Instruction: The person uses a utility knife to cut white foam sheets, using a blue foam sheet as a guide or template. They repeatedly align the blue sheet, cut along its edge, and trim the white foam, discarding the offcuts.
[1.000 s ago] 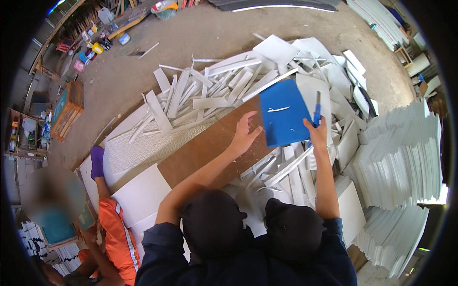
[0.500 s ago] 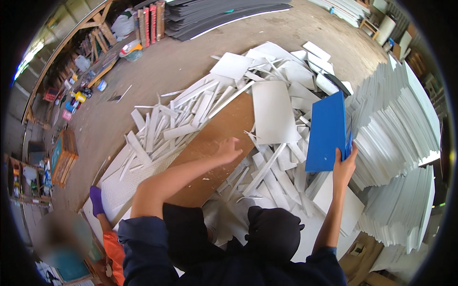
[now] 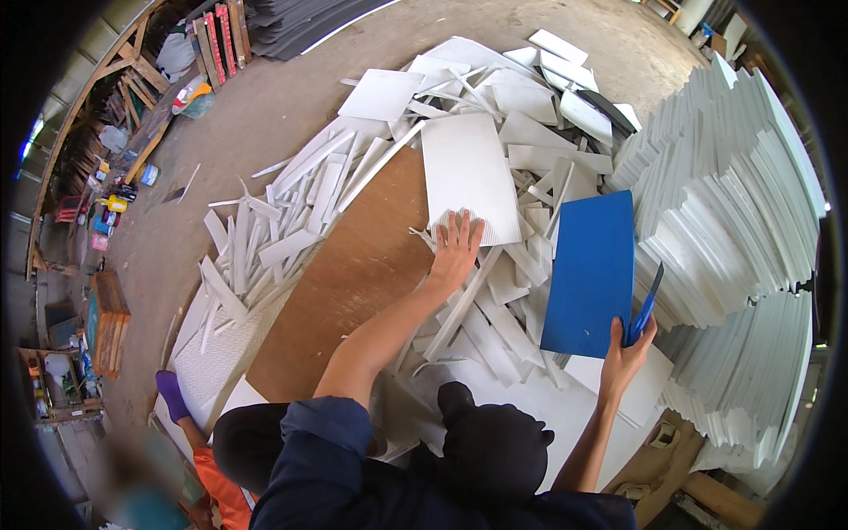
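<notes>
My left hand (image 3: 457, 246) is open, its fingers spread over the lower edge of a white ribbed sheet (image 3: 468, 177). That sheet lies partly on a brown board (image 3: 362, 265) and partly on white offcuts. On the right, my right hand (image 3: 625, 358) is closed around the bottom corner of a flat blue rectangular sheet (image 3: 587, 274). The same hand also grips a blue-handled cutter knife (image 3: 643, 318), whose dark blade points up and away. Some of my right fingers are hidden behind the sheet.
White offcut strips (image 3: 291, 212) surround the board. Tall stacks of white sheets (image 3: 724, 185) stand close on the right. At the lower left is another person's leg with a purple sock (image 3: 173, 396). Paint cans and tools (image 3: 115, 203) lie at far left.
My left hand has moved from above the brown board, forward and right, onto the white sheet. The blue sheet is a little lower, and the knife blade now shows. The view has shifted.
</notes>
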A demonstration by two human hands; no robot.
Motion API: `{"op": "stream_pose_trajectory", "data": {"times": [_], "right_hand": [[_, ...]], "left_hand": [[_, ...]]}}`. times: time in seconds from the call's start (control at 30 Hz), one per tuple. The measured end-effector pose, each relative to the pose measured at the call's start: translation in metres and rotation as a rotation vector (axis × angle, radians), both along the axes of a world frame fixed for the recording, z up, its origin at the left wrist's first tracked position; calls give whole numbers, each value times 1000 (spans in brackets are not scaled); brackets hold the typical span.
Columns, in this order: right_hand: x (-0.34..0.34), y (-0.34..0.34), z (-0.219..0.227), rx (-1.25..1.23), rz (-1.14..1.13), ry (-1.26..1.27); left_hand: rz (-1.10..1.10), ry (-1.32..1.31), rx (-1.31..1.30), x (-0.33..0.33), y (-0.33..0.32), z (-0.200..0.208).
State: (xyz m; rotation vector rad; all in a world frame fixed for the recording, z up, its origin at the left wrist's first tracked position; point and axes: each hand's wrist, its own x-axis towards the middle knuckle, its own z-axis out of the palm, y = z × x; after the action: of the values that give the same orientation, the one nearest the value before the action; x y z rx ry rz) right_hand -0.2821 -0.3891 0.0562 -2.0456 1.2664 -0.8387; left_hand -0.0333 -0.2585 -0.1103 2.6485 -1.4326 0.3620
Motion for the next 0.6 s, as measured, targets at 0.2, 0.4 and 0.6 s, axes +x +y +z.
{"op": "stream_pose_trajectory", "data": {"times": [0.2, 0.4, 0.6], "right_hand": [[9, 1, 2, 1, 53, -181], [6, 0, 16, -33, 106, -308], [43, 28, 35, 61, 326, -355]], "left_hand": [[-152, -369, -31, 56, 45, 56], [468, 453, -474, 87, 132, 204], [437, 740, -1171, 92, 289, 135]]}}
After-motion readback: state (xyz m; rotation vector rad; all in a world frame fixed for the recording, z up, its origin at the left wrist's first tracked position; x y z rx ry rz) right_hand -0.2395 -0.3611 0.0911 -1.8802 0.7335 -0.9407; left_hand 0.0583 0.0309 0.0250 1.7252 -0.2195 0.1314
